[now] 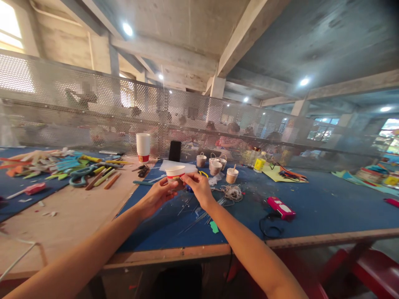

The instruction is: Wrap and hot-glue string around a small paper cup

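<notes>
Holding a red-banded paper cup (175, 173) above the blue surface (311, 207), left hand (157, 195) steadies it underneath; right hand (199, 187) grip pinches its rim.

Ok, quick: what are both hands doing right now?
Left hand: closed on the paper cup, from below.
Right hand: fingers pinching the cup's rim.

**Bright ceiling lamps, bowed edges**

Round ceiling lamps (127, 29) and a blown-out window (9, 25) at upper left light the hall evenly. The blue tabletop (327, 207) shows only soft shadows. Beams and forearms curve strongly toward the edges. Figures behind the mesh screen (218, 120) look hazy.
</notes>
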`<state>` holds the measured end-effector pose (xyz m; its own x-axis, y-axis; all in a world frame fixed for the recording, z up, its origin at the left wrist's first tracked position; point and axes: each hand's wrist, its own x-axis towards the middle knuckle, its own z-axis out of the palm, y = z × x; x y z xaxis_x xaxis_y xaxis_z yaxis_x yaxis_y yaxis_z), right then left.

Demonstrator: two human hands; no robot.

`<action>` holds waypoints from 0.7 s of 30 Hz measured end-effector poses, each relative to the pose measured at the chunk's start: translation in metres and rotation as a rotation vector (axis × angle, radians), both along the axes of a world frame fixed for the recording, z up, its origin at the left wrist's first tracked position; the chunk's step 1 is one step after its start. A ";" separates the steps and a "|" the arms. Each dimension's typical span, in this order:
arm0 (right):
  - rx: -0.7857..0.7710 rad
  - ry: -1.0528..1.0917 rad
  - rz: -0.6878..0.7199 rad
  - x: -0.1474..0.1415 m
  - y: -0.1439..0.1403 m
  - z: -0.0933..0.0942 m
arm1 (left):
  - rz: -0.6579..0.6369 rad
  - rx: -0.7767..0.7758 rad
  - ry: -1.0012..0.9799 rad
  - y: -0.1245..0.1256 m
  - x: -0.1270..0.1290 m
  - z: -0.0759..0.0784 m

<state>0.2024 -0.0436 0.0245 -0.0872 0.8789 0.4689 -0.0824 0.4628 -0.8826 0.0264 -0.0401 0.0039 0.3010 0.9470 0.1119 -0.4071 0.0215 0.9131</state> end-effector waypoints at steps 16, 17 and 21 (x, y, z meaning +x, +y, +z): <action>0.446 -0.340 -0.206 0.003 -0.002 -0.005 | -0.004 0.027 -0.030 0.001 0.000 -0.003; 0.457 -0.350 -0.210 0.003 -0.002 -0.005 | -0.008 0.025 -0.031 0.002 -0.001 -0.003; 0.484 -0.383 -0.220 0.004 -0.002 -0.006 | 0.012 0.015 -0.022 0.003 0.000 -0.003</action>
